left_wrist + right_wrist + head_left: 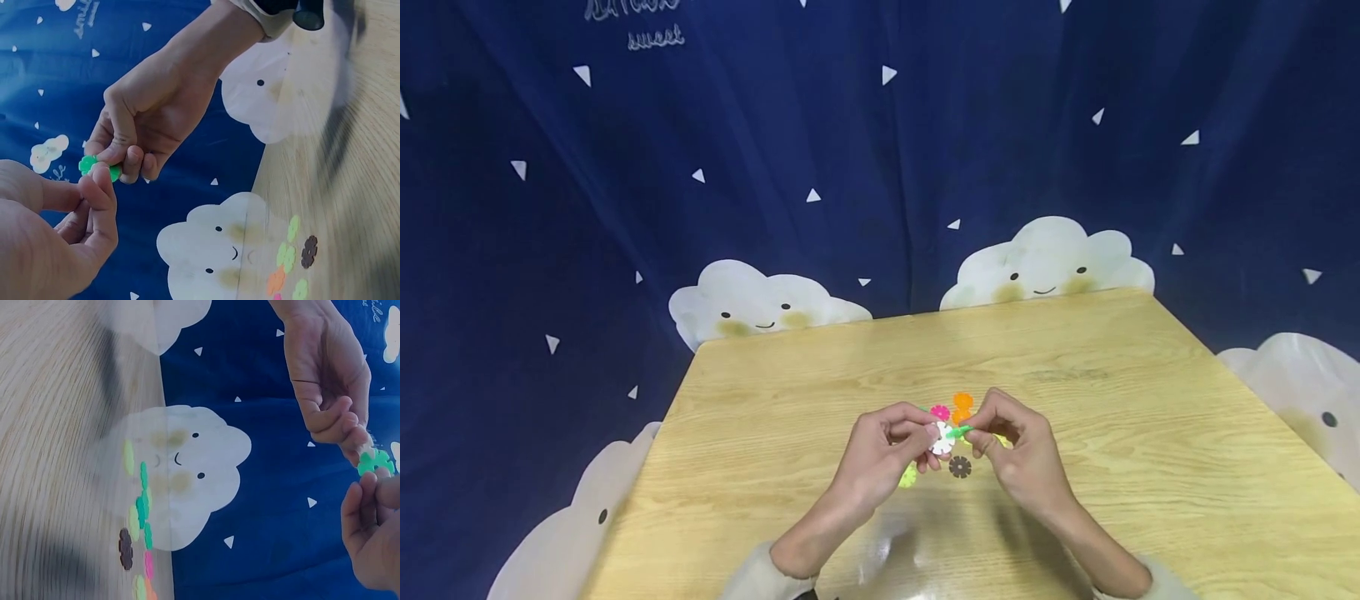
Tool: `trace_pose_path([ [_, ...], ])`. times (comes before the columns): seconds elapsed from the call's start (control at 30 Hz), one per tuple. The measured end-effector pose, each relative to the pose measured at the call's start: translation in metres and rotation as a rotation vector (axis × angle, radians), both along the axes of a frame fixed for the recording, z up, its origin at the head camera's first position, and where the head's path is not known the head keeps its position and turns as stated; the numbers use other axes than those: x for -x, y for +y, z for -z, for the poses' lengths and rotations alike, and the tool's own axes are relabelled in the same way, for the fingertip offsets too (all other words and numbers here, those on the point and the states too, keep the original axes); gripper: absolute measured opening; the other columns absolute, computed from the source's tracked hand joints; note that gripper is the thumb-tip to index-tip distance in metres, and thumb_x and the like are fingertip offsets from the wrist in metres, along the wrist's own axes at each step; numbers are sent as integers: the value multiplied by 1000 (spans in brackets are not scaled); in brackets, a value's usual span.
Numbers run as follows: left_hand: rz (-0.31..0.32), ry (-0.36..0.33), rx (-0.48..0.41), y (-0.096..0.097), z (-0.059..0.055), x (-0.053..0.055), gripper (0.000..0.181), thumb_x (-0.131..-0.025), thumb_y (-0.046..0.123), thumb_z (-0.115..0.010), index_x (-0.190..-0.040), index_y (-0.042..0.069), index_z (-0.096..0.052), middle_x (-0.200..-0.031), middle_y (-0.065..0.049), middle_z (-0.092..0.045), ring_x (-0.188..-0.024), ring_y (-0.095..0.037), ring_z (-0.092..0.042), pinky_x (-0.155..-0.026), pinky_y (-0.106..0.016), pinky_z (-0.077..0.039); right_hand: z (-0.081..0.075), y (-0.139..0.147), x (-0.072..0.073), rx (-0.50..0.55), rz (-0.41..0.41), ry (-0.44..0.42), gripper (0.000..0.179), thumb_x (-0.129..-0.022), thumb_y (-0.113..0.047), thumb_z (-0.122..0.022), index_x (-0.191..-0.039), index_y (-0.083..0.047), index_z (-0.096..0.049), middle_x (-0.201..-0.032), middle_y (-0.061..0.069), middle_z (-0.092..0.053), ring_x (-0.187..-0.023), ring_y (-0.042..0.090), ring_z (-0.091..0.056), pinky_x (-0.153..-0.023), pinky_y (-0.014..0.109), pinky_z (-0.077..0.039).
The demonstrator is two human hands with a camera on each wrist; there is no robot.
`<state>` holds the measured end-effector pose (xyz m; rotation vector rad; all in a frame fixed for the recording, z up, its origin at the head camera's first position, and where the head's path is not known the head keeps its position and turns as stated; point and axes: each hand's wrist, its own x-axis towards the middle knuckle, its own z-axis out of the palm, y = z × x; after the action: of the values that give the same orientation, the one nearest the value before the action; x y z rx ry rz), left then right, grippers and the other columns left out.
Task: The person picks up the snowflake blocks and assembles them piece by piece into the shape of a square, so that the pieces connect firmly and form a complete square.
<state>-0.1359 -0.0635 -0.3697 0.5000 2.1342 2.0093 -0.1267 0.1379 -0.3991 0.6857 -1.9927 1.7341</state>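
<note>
"sweet" (656,38) in script on blue cloth bkgd (820,117), top L of head view; line above (632,8) partly cut off, illeg.

A dark-blue cloth (820,125) printed with white triangles (889,75) and smiling clouds (1052,250) is hanging behind a wood-grain surface (760,400), where small, colourful notched discs (959,467) are lying; together they are suggesting a children's play corner, though the views are not settling whether in a home or a nursery.

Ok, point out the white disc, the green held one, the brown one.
White disc (942,442): head view, middle of its face.
Green disc (375,460): right wrist view, its visible face.
Brown disc (960,472): head view, face, just below centre.
</note>
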Motion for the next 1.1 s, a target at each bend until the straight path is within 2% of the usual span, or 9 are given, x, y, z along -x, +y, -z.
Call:
trace_pose_path([
  [0.3,3,-9,-25,0,0,-1,15,-99,4,-67,-111,-3,-72,-85,-19,-76,-62,-12,-67,-59,-20,-54,-2,-5,-3,24,10,3,28,-86,20,-69,-84,-7,-64,-79,5,-57,-62,25,-60,-69,27,-58],
  [0.53,11,-37,-32,-1,2,1,16,-97,4,-67,-110,-4,-71,-84,-14,-76,-66,-18,-68,-61,-24,-56,-2,-1,-1,-14,-13,-34,25,-89,15,-70,-87,-9,-65,-80,4,-61,-62,25,-61,-73,30,-59],
  [0.67,55,-49,-13,-5,5,3,17,-99,7,-64,-110,-3,-71,-86,-13,-76,-69,-20,-69,-63,-25,-57,-1,4,2,-60,-77,-55,22,-92,11,-70,-92,-11,-67,-81,4,-63,-64,21,-62,-73,32,-58],
  [0.8,115,-31,73,-8,6,6,23,-106,19,-60,-109,-1,-71,-90,-14,-74,-70,-21,-70,-60,-24,-55,0,5,5,-111,-144,-67,18,-95,4,-70,-98,-14,-71,-83,4,-64,-66,23,-61,-68,31,-58],
  [0.97,172,-32,117,-9,4,10,31,-109,28,-54,-110,1,-71,-94,-14,-73,-76,-34,-73,-62,-31,-58,-2,5,8,-143,-128,-80,18,-96,-3,-72,-103,-20,-75,-86,0,-64,-69,23,-61,-65,30,-57],
  [1.1,185,-45,104,-9,3,12,31,-107,30,-59,-114,2,-70,-99,-11,-73,-79,-34,-73,-65,-36,-61,-4,5,10,-142,-112,-78,19,-96,-1,-73,-104,-18,-75,-89,1,-65,-70,20,-61,-68,30,-58],
])
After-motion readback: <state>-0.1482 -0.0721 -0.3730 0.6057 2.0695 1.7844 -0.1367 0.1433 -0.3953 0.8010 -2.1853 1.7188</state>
